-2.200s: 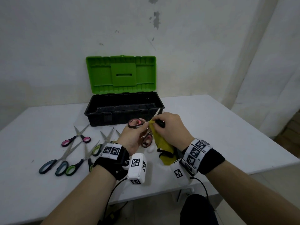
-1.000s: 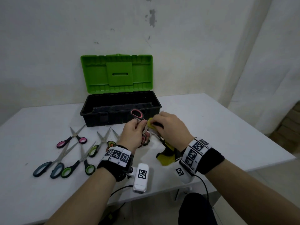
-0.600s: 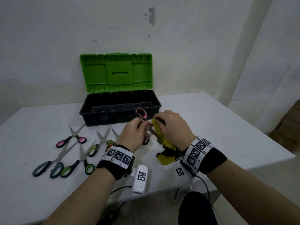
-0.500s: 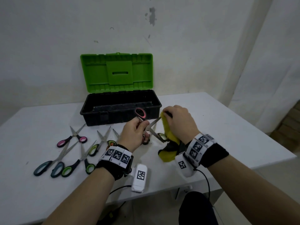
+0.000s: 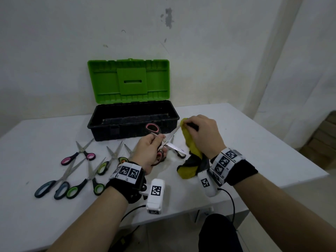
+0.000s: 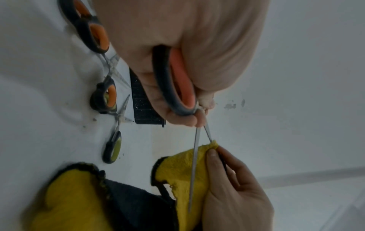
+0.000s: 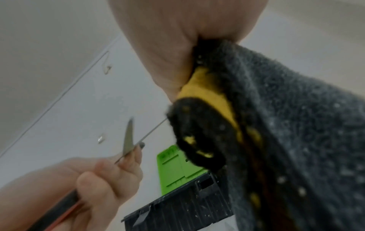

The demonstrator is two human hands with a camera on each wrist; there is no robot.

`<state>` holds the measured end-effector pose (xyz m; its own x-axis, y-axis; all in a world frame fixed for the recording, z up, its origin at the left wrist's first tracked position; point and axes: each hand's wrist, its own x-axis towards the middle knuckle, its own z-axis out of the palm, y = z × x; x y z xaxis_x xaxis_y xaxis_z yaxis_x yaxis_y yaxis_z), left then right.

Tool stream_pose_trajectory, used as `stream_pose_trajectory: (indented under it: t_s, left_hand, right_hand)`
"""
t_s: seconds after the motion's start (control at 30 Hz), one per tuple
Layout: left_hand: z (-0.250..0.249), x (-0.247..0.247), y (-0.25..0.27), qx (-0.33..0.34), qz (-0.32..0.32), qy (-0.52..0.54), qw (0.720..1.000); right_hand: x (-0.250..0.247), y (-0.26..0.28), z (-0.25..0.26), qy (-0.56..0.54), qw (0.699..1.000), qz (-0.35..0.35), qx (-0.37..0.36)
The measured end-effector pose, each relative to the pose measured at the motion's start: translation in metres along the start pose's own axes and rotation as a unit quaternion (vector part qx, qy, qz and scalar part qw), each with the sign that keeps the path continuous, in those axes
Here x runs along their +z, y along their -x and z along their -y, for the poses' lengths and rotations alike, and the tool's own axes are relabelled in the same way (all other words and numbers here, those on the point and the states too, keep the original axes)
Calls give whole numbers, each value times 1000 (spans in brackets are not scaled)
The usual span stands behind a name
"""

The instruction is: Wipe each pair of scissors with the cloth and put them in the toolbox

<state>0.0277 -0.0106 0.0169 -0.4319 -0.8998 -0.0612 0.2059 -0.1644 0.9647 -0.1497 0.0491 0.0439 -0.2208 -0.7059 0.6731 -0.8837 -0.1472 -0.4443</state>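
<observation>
My left hand (image 5: 149, 150) grips a pair of scissors (image 5: 152, 127) with black, red-lined handles just in front of the toolbox (image 5: 101, 131). Their blades (image 6: 194, 156) are spread apart. My right hand (image 5: 203, 135) pinches the yellow and grey cloth (image 5: 190, 144) around the upper blade near its tip. The rest of the cloth (image 6: 177, 171) hangs down to the table. In the right wrist view the cloth (image 7: 276, 125) fills the right side and the bare blade (image 7: 128, 137) sticks up from my left hand (image 7: 88, 179). The black toolbox stands with its green lid (image 5: 129, 80) raised.
Several scissors lie on the white table (image 5: 254, 142) to the left: a pink-handled pair (image 5: 78, 156), a blue-grey pair (image 5: 54, 184), green-handled pairs (image 5: 85, 182). Another pair (image 5: 179, 153) lies under the held blades. The table's front edge is near my wrists.
The scissors' blades have spread wider. My right hand has slid the cloth outward along the upper blade towards its tip, moving up and to the right.
</observation>
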Motion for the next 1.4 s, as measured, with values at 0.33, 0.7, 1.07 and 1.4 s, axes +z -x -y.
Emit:
stream_pose_trajectory:
  t_s: [0.33,0.7,1.07,1.4]
  left_hand:
    - [0,3,-1,8,-8,-28,1000]
    - [-2,-8,-12,-45,-138,29,989]
    - [5,2,-4,-18,-105,41,993]
    - [7,4,-5,2,-115,18,993]
  right_hand:
    - [3,2,3,17,996,78,-36]
    - [-41,-5,34,44,988,136,64]
    - [30,9,51,65,979,193,-16]
    - [36,12,58,87,972,206,-71]
